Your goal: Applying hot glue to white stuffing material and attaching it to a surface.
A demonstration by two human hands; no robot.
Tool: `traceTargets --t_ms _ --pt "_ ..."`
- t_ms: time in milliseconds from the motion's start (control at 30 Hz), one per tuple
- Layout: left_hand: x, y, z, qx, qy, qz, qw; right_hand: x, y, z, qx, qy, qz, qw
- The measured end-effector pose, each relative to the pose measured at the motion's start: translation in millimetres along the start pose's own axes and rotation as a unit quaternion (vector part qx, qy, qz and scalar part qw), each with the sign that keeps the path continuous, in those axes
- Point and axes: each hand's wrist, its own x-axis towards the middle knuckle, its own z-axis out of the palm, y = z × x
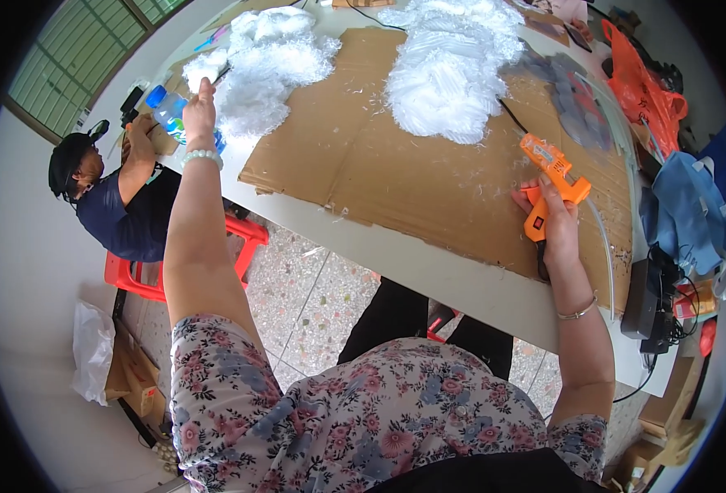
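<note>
My right hand [562,223] is wrapped around the handle of an orange hot glue gun [553,164], held over the right part of a cardboard sheet [355,156]. Behind the gun, a long clear glue stick [605,255] curves down toward the table edge. At the far left, my left hand [199,113] is reached out with its fingers drawn together beside a small white fluffy tuft [205,69]. What those fingers grip is hidden. A water bottle with a blue cap [156,97] stands just left of that hand. White stringy fibre lies in a left heap [273,66] and a middle heap [445,78].
Dark grey mesh [576,99] lies right of the middle heap. An orange-red plastic bag [642,90], blue cloth [691,205] and a black power adapter [649,300] with cables line the right side. Another person [125,197] sits at left on a red stool [252,238].
</note>
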Motion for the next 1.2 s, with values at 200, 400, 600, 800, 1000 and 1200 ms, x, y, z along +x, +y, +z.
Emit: traceTargets --t_ms 200,400,600,800,1000,1200 --pt "-38.0 61.8 -8.0 -0.325 0.09 0.051 0.94 1.1 2.4 -3.5 -0.002 0.002 0.001 1.0" --pt "-132.4 121.8 47.1 -0.599 -0.263 0.001 0.756 4.4 7.9 -5.8 0.016 0.005 0.0 1.0" --pt "-202.5 153.3 110.0 -0.646 -0.369 -0.067 0.665 4.2 4.1 -3.4 0.019 -0.005 0.006 1.0" --pt "-215.0 153.9 138.6 -0.579 -0.338 -0.115 0.733 5.3 2.7 -6.6 0.079 -0.002 -0.03 0.996" --pt "-189.5 152.9 142.1 -0.529 -0.271 -0.085 0.8 12.0 -5.3 -11.3 0.075 0.069 0.028 0.994" --pt "-148.4 171.3 161.4 -0.367 -0.185 0.098 0.906 15.9 -5.1 -13.4 0.09 0.072 0.019 0.993"
